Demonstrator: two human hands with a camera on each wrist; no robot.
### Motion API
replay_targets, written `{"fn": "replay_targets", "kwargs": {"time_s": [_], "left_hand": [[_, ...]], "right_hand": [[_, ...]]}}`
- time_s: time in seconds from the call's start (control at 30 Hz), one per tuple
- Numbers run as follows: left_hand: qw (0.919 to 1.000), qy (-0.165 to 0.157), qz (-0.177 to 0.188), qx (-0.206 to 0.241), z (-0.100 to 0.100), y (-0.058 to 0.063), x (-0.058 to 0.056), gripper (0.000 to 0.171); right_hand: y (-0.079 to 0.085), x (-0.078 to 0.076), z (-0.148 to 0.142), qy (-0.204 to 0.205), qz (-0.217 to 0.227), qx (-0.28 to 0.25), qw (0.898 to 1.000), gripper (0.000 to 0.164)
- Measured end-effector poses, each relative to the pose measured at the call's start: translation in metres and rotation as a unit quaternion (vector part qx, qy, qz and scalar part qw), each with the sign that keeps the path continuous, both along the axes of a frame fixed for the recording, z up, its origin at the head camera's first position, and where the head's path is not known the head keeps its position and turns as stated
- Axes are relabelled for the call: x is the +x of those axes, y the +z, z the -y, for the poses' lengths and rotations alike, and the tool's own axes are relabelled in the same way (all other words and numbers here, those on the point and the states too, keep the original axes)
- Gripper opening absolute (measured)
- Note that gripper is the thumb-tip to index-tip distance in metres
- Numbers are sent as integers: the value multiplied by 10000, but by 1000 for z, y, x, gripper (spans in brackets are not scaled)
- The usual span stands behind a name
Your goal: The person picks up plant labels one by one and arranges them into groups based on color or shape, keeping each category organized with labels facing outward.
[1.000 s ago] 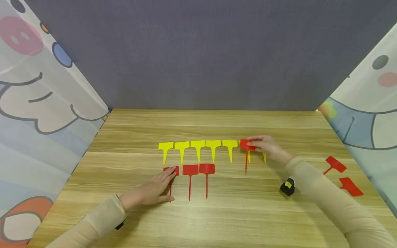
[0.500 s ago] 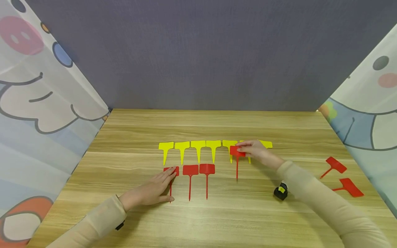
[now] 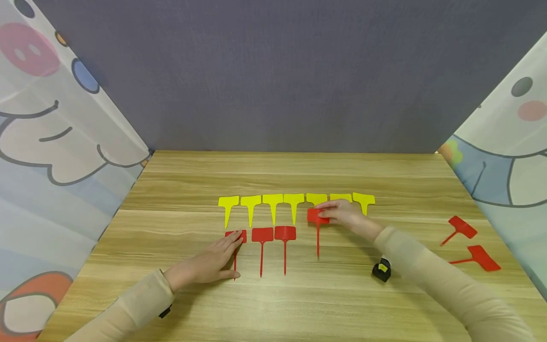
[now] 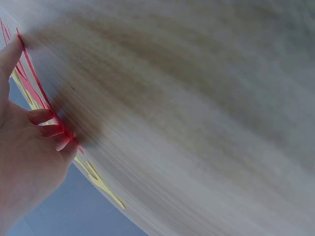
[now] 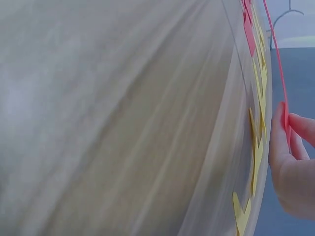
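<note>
In the head view my left hand (image 3: 209,261) rests on the leftmost red T-shaped plant label (image 3: 229,234), fingers extended over its head and thumb beside its stem. Two more red labels, a middle one (image 3: 262,234) and a right one (image 3: 285,232), lie beside it in a row. My right hand (image 3: 348,217) pinches another red plant label (image 3: 314,216) by the right side of its head, stem pointing toward me. The right wrist view shows that held label (image 5: 283,83) between thumb and fingers, off the table. Behind runs a row of several yellow T-shaped plant labels (image 3: 273,198).
Two loose red labels, one farther (image 3: 463,226) and one nearer (image 3: 484,258), lie askew at the table's right. A grey panel (image 3: 295,76) stands along the back edge of the wooden table (image 3: 290,308). Cartoon-printed cloths (image 3: 85,142) hang at both sides.
My right hand has brought its red label left and nearer to me, from in front of the yellow row's right end toward the red row. The left hand has stayed put.
</note>
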State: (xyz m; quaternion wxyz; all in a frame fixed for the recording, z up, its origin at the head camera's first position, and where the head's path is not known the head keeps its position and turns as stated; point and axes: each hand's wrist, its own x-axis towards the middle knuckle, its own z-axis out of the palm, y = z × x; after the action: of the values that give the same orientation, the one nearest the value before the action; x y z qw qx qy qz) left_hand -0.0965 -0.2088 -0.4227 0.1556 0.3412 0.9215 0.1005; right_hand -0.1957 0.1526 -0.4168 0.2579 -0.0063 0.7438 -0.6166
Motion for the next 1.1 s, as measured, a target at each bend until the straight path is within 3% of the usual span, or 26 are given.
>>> {"fn": "replay_targets", "kwargs": {"time_s": [0.47, 1.1], "left_hand": [[10000, 6, 11, 71, 1, -2, 0, 82], [10000, -2, -21, 65, 1, -3, -1, 81]], "right_hand": [[-4, 8, 11, 284, -21, 49, 9996, 38], [-7, 16, 21, 163, 183, 31, 9997, 34]]}}
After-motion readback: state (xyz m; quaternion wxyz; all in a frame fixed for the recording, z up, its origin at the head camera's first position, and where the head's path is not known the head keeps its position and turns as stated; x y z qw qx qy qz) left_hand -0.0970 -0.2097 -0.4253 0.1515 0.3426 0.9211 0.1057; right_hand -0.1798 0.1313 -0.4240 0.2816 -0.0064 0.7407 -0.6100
